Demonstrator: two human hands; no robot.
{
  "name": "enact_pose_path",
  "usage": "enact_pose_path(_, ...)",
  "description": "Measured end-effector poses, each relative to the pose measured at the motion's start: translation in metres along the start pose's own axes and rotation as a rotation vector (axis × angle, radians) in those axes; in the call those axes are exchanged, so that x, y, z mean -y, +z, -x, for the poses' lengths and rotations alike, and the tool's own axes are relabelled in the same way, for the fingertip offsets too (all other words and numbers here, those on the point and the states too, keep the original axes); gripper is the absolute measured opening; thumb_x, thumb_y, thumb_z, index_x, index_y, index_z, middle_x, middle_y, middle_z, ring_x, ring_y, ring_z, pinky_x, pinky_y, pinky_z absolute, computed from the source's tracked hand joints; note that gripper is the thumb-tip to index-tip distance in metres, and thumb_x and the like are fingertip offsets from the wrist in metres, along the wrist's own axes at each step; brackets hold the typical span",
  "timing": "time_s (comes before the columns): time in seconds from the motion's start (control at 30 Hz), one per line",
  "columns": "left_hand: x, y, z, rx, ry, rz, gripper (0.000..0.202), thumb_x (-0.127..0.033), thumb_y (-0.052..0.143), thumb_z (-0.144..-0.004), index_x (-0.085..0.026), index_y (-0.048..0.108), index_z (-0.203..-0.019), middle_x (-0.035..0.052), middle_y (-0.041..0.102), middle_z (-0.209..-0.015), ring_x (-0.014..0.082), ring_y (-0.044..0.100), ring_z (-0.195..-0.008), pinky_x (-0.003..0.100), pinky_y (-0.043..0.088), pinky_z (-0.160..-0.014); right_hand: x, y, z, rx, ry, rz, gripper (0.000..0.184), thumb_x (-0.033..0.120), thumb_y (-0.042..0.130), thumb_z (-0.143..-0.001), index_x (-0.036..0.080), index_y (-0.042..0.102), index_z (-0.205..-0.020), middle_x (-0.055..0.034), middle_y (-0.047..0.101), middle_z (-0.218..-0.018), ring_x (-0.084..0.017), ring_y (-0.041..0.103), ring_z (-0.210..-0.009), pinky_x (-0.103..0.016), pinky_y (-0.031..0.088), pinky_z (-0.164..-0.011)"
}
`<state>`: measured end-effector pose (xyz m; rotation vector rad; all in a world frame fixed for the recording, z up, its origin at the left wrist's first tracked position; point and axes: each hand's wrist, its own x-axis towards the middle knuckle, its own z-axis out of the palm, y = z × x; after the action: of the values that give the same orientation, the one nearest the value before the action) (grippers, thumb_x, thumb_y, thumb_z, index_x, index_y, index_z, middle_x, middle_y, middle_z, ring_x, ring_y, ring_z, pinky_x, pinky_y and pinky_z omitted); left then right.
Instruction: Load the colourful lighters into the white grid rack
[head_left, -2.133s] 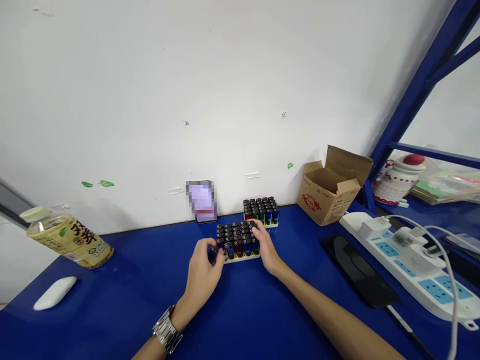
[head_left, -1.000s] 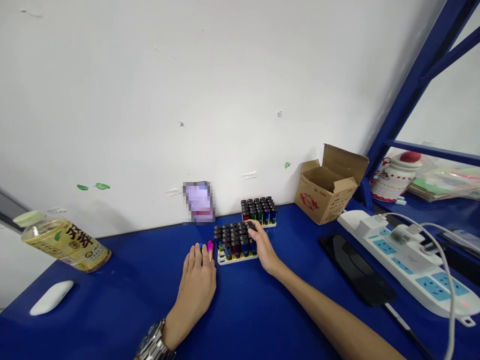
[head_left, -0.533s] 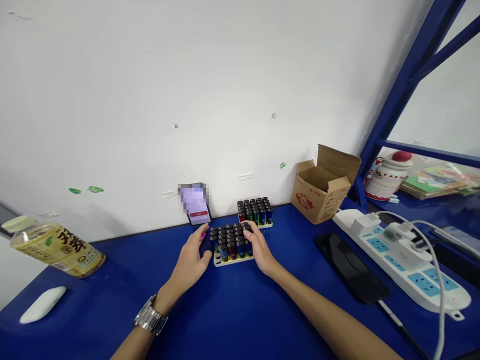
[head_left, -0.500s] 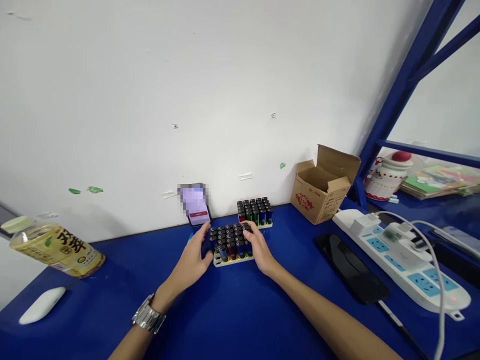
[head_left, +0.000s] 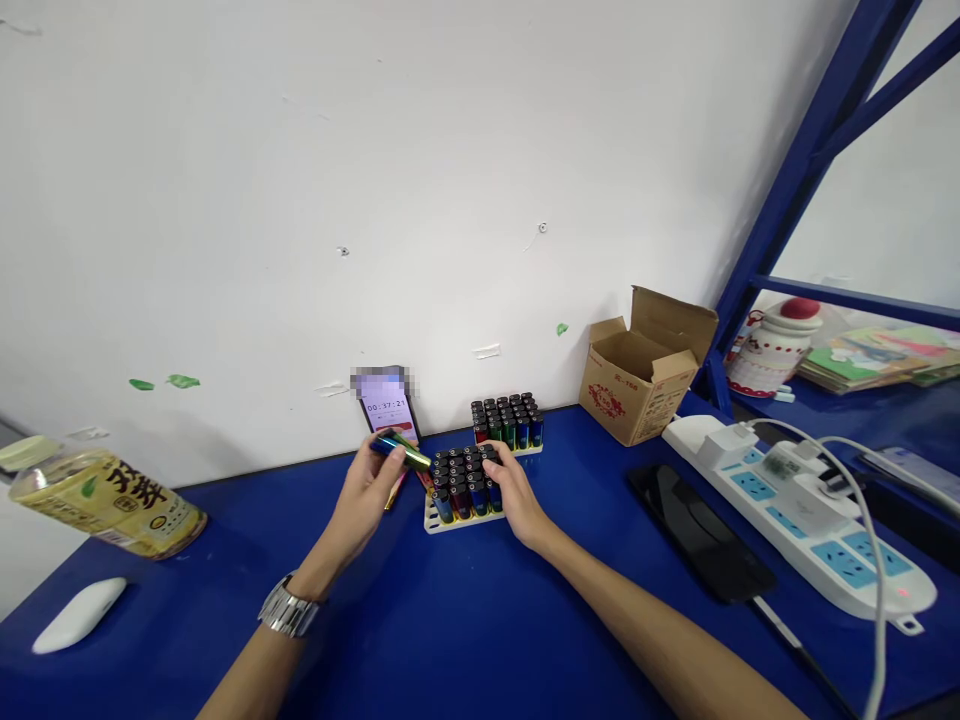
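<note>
My left hand point(head_left: 365, 487) is closed round shiny blue-green and gold batteries point(head_left: 409, 452), raised and tilted just left of the near rack; how many it holds is unclear. The white battery rack point(head_left: 437, 525) carries rows of upright batteries point(head_left: 459, 498) with black tops and coloured bodies. Some holes show along its left end. My right hand point(head_left: 516, 492) grips the rack's right side, thumb over the black tops and fingers partly hidden behind. Below my left fingers, a yellowish battery point(head_left: 393, 493) shows in part on the table.
A second filled battery rack point(head_left: 510, 425) stands near the wall. Behind my left hand leans a phone point(head_left: 387, 405) with a running timer. To the right are an open carton point(head_left: 626, 395), a black phone point(head_left: 701, 535) and a power strip point(head_left: 795, 520). A drink bottle point(head_left: 112, 500) and white mouse point(head_left: 79, 615) lie left.
My left hand has drawn back left from the rack's side and lifted, now with shiny batteries in its fingers. Holes at the rack's left end show more. My right hand stays on the rack.
</note>
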<state>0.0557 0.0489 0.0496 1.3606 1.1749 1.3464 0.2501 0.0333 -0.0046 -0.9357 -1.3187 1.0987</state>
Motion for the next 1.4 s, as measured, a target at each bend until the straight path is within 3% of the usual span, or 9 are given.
enact_pose_path(0.17,-0.005,-0.002,-0.003,-0.162,-0.141,0.097,0.014,-0.025,0.053,-0.068,-0.019,0.048,-0.080,-0.0041,0.058,-0.062,0.0121,0.060,-0.052,0.025,0.049,-0.051,0.002,0.000,0.000,0.002,0.009,-0.002,0.020,0.031,0.040,-0.088,0.022,0.054,-0.101,-0.0009,0.060,-0.091,-0.020,0.054,-0.091,-0.030,0.040,-0.081)
enact_pose_path(0.3,-0.001,-0.006,0.003,0.020,-0.193,-0.337,0.021,-0.028,0.056,-0.067,-0.018,0.054,-0.086,-0.0116,0.043,-0.039,0.0079,0.038,-0.029,0.019,0.029,-0.034,0.001,0.000,0.000,0.001,0.002,-0.002,0.019,0.031,0.040,-0.088,0.022,0.053,-0.099,-0.0010,0.059,-0.090,-0.020,0.054,-0.090,-0.030,0.040,-0.081)
enact_pose_path(0.43,0.002,0.001,0.011,0.217,-0.156,-0.493,0.038,-0.043,0.064,-0.068,-0.018,0.058,-0.096,-0.0111,0.045,-0.036,0.0108,0.043,-0.030,0.021,0.032,-0.036,0.000,0.001,-0.001,0.006,0.001,-0.004,0.021,0.032,0.039,-0.088,0.022,0.053,-0.100,-0.0016,0.059,-0.093,-0.020,0.054,-0.092,-0.030,0.040,-0.082)
enact_pose_path(0.57,0.000,-0.001,0.008,0.014,-0.050,-0.418,0.036,-0.050,0.059,-0.073,-0.017,0.057,-0.086,-0.0093,0.044,-0.035,0.0102,0.041,-0.032,0.021,0.032,-0.039,0.000,0.001,0.000,0.002,0.002,-0.002,0.023,0.032,0.040,-0.088,0.021,0.054,-0.102,-0.0016,0.060,-0.094,-0.020,0.054,-0.092,-0.030,0.040,-0.083)
enact_pose_path(0.67,-0.003,-0.024,-0.006,-0.141,-0.062,-0.582,0.033,-0.050,0.053,-0.077,-0.017,0.057,-0.073,-0.0066,0.042,-0.033,0.0123,0.044,-0.034,0.022,0.034,-0.042,0.001,0.000,0.000,0.004,0.009,-0.008,0.022,0.032,0.041,-0.088,0.022,0.054,-0.102,-0.0008,0.061,-0.092,-0.020,0.055,-0.091,-0.029,0.040,-0.081)
enact_pose_path(0.77,0.000,-0.055,-0.023,-0.030,-0.238,-1.164,0.030,-0.042,0.046,-0.079,-0.020,0.053,-0.060,-0.0016,0.049,-0.037,0.0177,0.055,-0.042,0.025,0.040,-0.049,0.001,0.000,0.000,0.000,0.006,-0.011,0.022,0.031,0.040,-0.088,0.022,0.055,-0.102,-0.0008,0.060,-0.092,-0.020,0.054,-0.090,-0.029,0.041,-0.081)
enact_pose_path(0.9,0.011,-0.077,-0.033,-0.030,-0.259,-1.346,0.022,-0.038,0.052,-0.073,-0.020,0.055,-0.060,0.0076,0.064,-0.056,0.0287,0.066,-0.065,0.028,0.042,-0.055,0.000,0.001,0.000,-0.002,-0.002,-0.002,0.022,0.032,0.040,-0.088,0.022,0.055,-0.102,-0.0010,0.060,-0.092,-0.020,0.054,-0.090,-0.030,0.041,-0.081)
enact_pose_path(1.2,0.031,-0.051,-0.017,0.056,-0.154,-1.479,0.034,-0.037,0.037,-0.089,-0.013,0.061,-0.096,0.0147,0.068,-0.087,0.0273,0.066,-0.085,0.031,0.046,-0.071,0.001,0.001,0.000,-0.004,-0.002,-0.007,0.023,0.033,0.041,-0.088,0.022,0.055,-0.103,-0.0015,0.061,-0.095,-0.021,0.055,-0.094,-0.030,0.041,-0.084)
enact_pose_path(1.4,0.032,-0.056,-0.009,-0.037,-0.163,-1.550,0.042,-0.027,0.025,-0.092,-0.007,0.059,-0.107,0.0201,0.063,-0.093,0.0300,0.065,-0.085,0.036,0.047,-0.071,0.000,0.001,0.000,-0.015,0.014,-0.002,0.022,0.032,0.042,-0.087,0.022,0.055,-0.102,-0.0007,0.061,-0.091,-0.020,0.055,-0.091,-0.030,0.041,-0.081)
